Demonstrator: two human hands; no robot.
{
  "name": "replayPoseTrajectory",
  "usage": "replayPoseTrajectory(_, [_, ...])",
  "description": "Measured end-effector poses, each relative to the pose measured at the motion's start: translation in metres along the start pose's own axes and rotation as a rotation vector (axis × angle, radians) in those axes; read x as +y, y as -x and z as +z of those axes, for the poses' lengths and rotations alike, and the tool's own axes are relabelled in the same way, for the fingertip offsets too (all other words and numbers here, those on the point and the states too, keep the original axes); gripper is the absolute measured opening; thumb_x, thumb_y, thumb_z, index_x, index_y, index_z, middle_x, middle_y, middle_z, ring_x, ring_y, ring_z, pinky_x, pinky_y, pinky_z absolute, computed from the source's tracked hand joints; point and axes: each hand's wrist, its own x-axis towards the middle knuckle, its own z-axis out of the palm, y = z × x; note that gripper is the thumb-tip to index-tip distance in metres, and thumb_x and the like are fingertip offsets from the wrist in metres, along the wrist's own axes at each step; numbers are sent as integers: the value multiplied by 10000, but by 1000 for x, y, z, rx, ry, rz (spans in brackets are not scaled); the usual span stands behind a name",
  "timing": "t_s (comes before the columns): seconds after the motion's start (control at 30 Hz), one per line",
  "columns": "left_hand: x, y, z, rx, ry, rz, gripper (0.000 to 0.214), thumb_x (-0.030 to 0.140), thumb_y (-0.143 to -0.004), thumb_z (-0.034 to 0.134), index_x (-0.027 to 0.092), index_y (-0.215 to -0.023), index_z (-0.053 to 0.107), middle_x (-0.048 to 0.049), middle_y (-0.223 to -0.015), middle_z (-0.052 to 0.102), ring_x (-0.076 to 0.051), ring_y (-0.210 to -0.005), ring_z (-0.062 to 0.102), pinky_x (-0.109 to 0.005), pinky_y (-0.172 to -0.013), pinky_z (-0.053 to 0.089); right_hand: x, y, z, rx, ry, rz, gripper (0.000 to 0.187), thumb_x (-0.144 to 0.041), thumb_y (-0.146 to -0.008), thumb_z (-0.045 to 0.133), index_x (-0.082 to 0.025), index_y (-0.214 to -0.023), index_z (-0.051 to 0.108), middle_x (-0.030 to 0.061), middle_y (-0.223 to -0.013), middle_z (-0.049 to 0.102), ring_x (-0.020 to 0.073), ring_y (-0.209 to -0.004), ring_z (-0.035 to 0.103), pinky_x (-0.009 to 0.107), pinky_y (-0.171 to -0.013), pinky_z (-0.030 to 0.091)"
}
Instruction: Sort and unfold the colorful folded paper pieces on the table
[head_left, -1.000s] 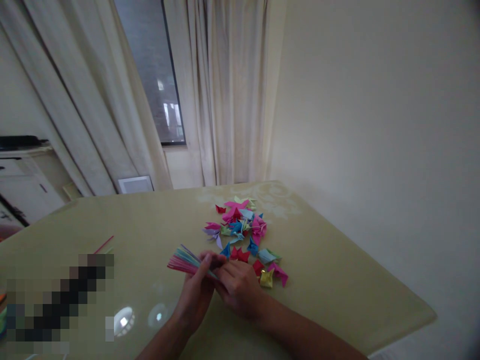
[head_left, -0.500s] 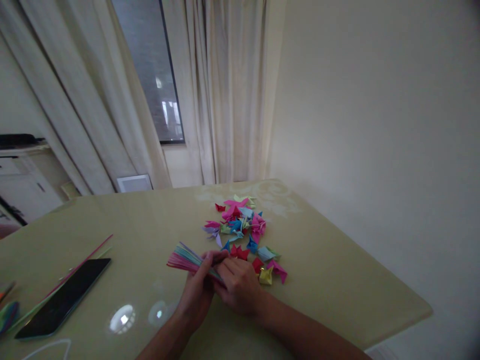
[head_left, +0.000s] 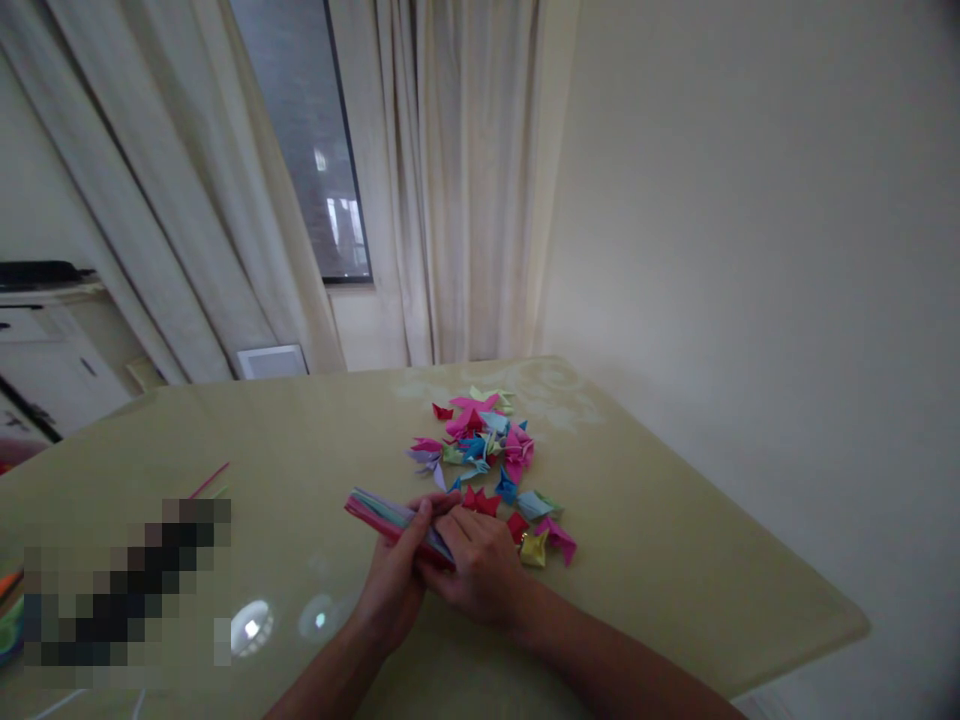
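- Holding a bundle of coloured paper (head_left: 379,508) above the near half of the worktop (head_left: 660,570): both hands engaged, the bundle raised at a slant, its free end pointing left and away from the person.
- Left hand (head_left: 397,575): fingers clamped on the middle of the bundle, thumb lying along the top.
- Right hand (head_left: 480,560): fingers curled and closed on the bundle's right end; fingertips partly hidden.
- Bundle colours noted: red and pink along the near edge, pale blue, green and lilac above.
- Just beyond the hands: a heap of folded paper pieces (head_left: 472,450) in pink, blue, lilac and green.
- Nearer the right hand: a gold piece (head_left: 534,548), touching or nearly touching a magenta piece (head_left: 559,540); which cannot be determined.
- Left side of worktop: a pixelated dark object (head_left: 139,590), identity not legible, with a thin pink strip (head_left: 209,480) projecting past its far end.
- Background: pale curtains (head_left: 487,180) flanking a dark window (head_left: 307,150).
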Motion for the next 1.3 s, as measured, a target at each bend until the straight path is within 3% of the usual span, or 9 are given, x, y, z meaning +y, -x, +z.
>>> replayPoseTrajectory(0.27, [-1, -3, -3, 4, 33, 2, 426, 420, -709, 936, 173, -1031, 806, -112, -1115, 805, -275, -1084, 745, -308, -920, 591, -1, -1, -5, -44, 7, 2, 353, -444, -890, 733, -175, -1095, 633, 89, -942, 714, 256, -828, 687, 342, -710, 515])
replayPoseTrajectory(0.57, [-3, -5, -10, -68, 68, 21, 410, 430, -718, 941, 166, -998, 800, -113, -1041, 812, -257, -1053, 748, -324, -961, 567, 5, 0, -4, 20, 19, -106, 150, -295, -1032, 579, -182, -1046, 677, 61, -821, 718, 206, -714, 656, 311, -657, 449])
replayPoseTrajectory(0.77, [9, -18, -17, 64, 169, 113, 335, 422, -730, 939, 162, -868, 779, -73, -931, 815, -210, -934, 772, -335, -960, 590, 5, -1, -5, -49, 41, -44, 79, -270, -964, 650, -198, -953, 680, 47, -828, 719, 202, -712, 657, 306, -641, 444])
replayPoseTrajectory(0.83, [11, -20, -19, 90, 170, 112, 347, 427, -724, 944, 156, -853, 771, -77, -916, 815, -208, -923, 773, -332, -942, 600, 7, -1, -4, -60, 22, -14, 120, -285, -923, 686, -194, -1002, 684, 52, -868, 732, 210, -738, 672, 308, -653, 461])
replayPoseTrajectory(0.93, [10, -17, -17, 33, 149, 95, 393, 465, -736, 930, 156, -931, 784, -98, -1007, 818, -222, -1002, 767, -332, -962, 598, 10, 0, -3, -82, 3, -11, 236, -287, -881, 718, -177, -1088, 683, 69, -924, 749, 224, -788, 692, 311, -685, 484])
replayPoseTrajectory(1.07, [11, -15, -15, -40, 118, 106, 439, 500, -729, 926, 173, -993, 797, -102, -1082, 813, -232, -1068, 758, -337, -1020, 580, 11, 0, -4, -103, 32, -49, 103, -232, -921, 683, -190, -1014, 694, 56, -896, 751, 213, -787, 691, 302, -690, 467])
replayPoseTrajectory(1.3, [25, -21, -16, 109, 162, 156, 461, 509, -602, 990, 159, -782, 749, -35, -793, 787, -178, -832, 773, -299, -918, 619, 8, 0, -7, -134, 38, -14, 72, -262, -958, 674, -201, -984, 702, 42, -853, 728, 202, -774, 680, 285, -674, 446])
